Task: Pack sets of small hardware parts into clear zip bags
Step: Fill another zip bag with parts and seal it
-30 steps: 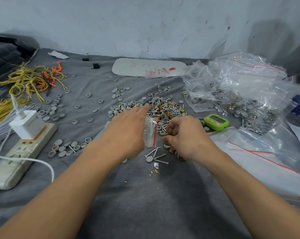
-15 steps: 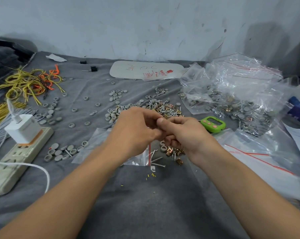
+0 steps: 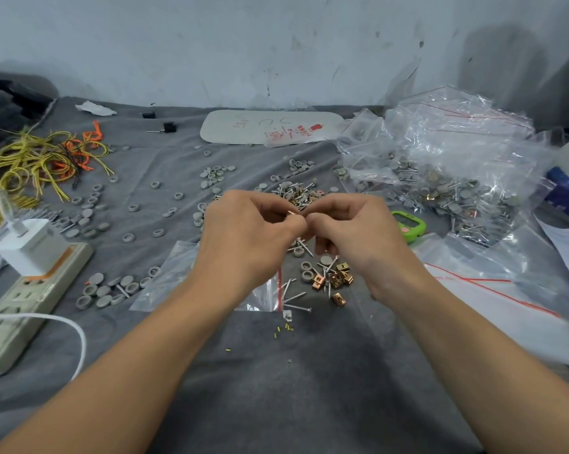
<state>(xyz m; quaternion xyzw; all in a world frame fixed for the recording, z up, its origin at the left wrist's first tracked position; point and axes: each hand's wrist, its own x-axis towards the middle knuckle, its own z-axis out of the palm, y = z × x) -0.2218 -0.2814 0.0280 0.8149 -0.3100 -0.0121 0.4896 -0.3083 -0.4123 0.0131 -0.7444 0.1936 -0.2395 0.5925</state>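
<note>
My left hand (image 3: 250, 237) and my right hand (image 3: 355, 231) meet fingertip to fingertip above the grey cloth, all fingers curled. Between them they pinch a thin screw (image 3: 291, 213). A clear zip bag (image 3: 178, 276) with a red seal line lies under my left hand and wrist; I cannot tell whether that hand holds it. Below my right hand lie brass clips (image 3: 337, 278), loose screws (image 3: 296, 298) and grey round caps (image 3: 307, 273). A mixed pile of parts (image 3: 297, 191) sits just beyond my hands.
Filled clear bags (image 3: 456, 178) are heaped at the right, with flat zip bags (image 3: 505, 290) in front and a green timer (image 3: 410, 224) between. At the left are a power strip (image 3: 31, 299) with a charger, more grey caps (image 3: 106, 290) and yellow wires (image 3: 40, 158).
My hands left the table and the parts pile, rose and came together. They now pinch a small screw between their fingertips, higher than half a second ago.
</note>
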